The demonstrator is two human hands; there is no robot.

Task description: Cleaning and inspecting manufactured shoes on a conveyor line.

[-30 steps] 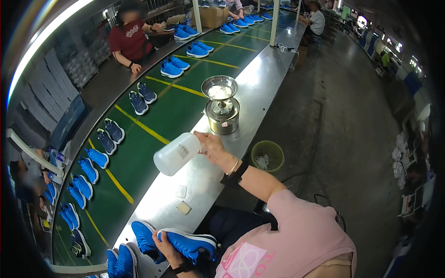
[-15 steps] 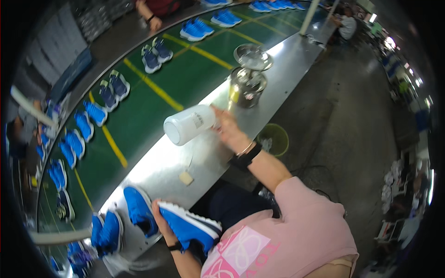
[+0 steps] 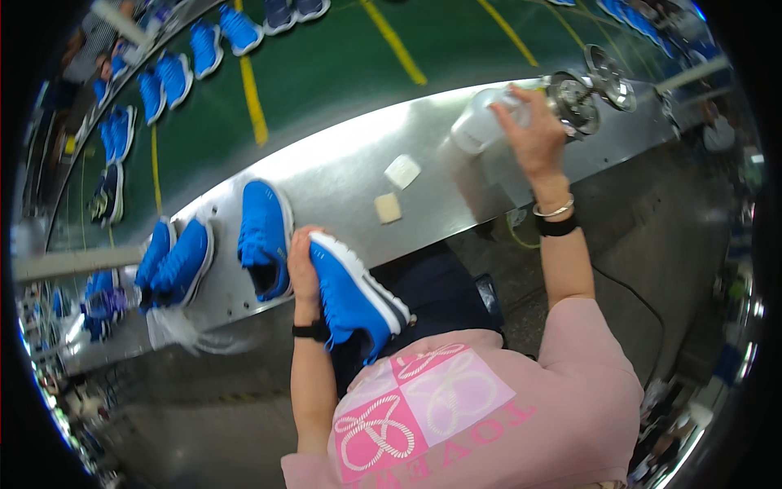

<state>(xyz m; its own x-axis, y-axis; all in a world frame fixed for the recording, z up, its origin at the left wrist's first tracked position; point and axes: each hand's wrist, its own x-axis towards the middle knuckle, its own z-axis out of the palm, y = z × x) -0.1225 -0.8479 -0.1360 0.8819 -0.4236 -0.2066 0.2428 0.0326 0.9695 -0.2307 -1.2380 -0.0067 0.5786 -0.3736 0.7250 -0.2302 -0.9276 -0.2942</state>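
My left hand (image 3: 303, 269) grips a blue sneaker (image 3: 352, 285) with a white sole, held at the bench's near edge. Beside it on the bench stands another blue sneaker (image 3: 262, 236). Over on the right, my right hand (image 3: 533, 134) is wrapped around the neck end of a white plastic bottle (image 3: 476, 126). The bottle is tilted and slightly blurred; I cannot tell whether its base touches the bench. Just beyond that hand is a shiny metal pot (image 3: 573, 102) with a raised round metal dish (image 3: 609, 77).
A metal bench (image 3: 326, 191) runs along a green conveyor belt (image 3: 326, 90) with yellow lines. A white pad (image 3: 402, 171) and a cream pad (image 3: 388, 208) lie on the bench. Another sneaker pair (image 3: 181, 262) stands left, by clear plastic film (image 3: 191, 332). More shoes line the belt.
My right hand has brought the bottle from over the bench toward the metal pot. The white pad now shows. My view has turned; my left hand still holds the sneaker.
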